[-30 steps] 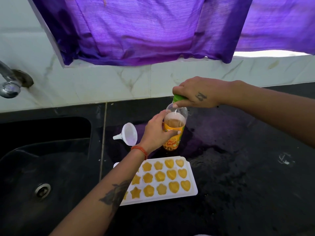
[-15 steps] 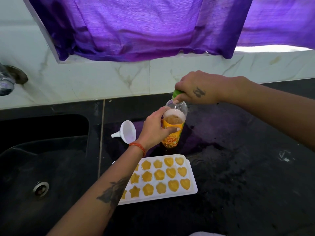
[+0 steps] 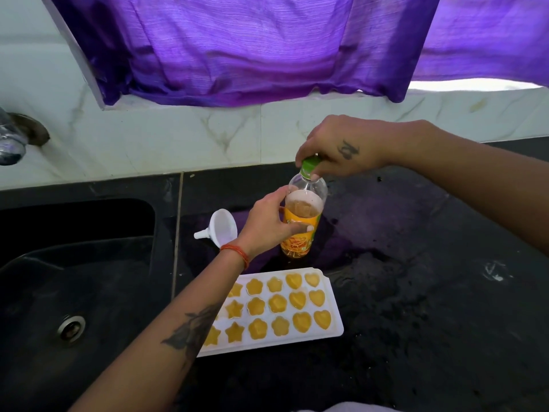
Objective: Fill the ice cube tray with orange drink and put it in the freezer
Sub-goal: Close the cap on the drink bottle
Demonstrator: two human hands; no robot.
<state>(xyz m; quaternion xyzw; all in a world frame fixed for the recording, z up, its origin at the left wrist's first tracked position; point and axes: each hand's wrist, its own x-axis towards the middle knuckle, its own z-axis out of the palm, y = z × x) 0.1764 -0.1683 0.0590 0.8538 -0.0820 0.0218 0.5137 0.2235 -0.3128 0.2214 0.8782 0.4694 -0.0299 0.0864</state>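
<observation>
The left hand [image 3: 269,223] is reaching in from the lower left of the frame, and its fingers [image 3: 300,229] are curling around the middle of the clear plastic bottle with the orange label [image 3: 301,221], holding it upright on the glossy black stone bench [image 3: 416,292]. The right hand [image 3: 338,147] is coming in from the right side, with the wrist bent down, and its fingertips are pinching the round green cap [image 3: 309,165] on top of the bottle. The bottle is standing in the centre of the frame, and orange drink is filling only its lower part.

The white rectangular plastic ice cube tray [image 3: 334,304] is lying flat on the bench just below the bottle, in the lower centre. Its star, flower and heart shaped cells are holding orange liquid, and the left forearm is covering its left end.

A small white plastic funnel [image 3: 221,227] is lying on its side just left of the bottle. A black sink [image 3: 89,278] is sitting at the left, and a purple cloth curtain [image 3: 237,46] is hanging across the top.
</observation>
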